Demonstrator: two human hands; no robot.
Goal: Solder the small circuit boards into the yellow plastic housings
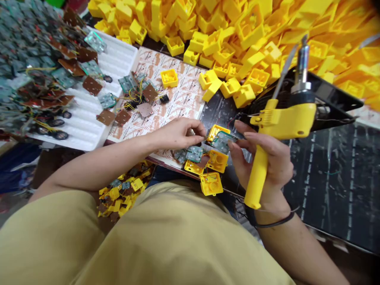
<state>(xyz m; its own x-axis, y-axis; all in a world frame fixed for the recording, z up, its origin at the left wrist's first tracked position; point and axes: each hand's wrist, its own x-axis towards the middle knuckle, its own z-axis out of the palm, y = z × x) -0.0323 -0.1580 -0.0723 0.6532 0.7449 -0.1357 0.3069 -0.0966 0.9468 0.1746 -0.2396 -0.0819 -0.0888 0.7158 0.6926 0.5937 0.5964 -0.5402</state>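
Pile: loose yellow housings point(237, 27) were heaped across the far side of the bench.
Surface: a dark work surface point(335, 170) with pale scratches lay on the right. A white tray point(118, 59) on the left carried a heap of circuit boards point(26, 71), and a printed sheet point(184, 99) lay between them.
Room: only the bench and the person's lap in tan clothes point(166, 237) were visible.
Soldering gun: the yellow soldering gun point(282, 122) pointed its tip up and away.
Right hand: the right hand point(267, 162) was clasped around the gun's handle, and its fingertips touched the small green board point(224, 140).
Left hand: the left hand point(178, 134) had its fingertips pinched together just beside the open housing point(218, 130). What they pinched was too small to tell.
Board: it lay tilted on the open housing, near the bench edge, between both hands.
Step, as it seemed: the board was being seated in the housing while the gun was kept aside.
Demand: a fine, steady grip, with the tip kept away from the fingers.
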